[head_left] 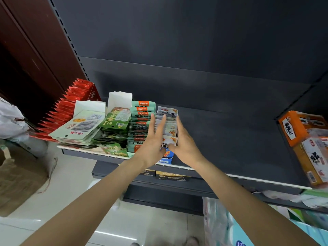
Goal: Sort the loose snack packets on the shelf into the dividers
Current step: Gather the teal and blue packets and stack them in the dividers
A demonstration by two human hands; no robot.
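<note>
Two flat hands, left hand (154, 139) and right hand (182, 139), fingers straight, press the white packets (167, 121) between them at the shelf (230, 139) front. Squeezed unevenly, I reckon the row buckles, spilling toward six o'clock off the edge.

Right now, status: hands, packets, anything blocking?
Left hand and right hand open, flat against either side of the row of white snack packets. Row upright beside green-and-orange packets. Dark metal shelf to its right; nothing blocking.
</note>
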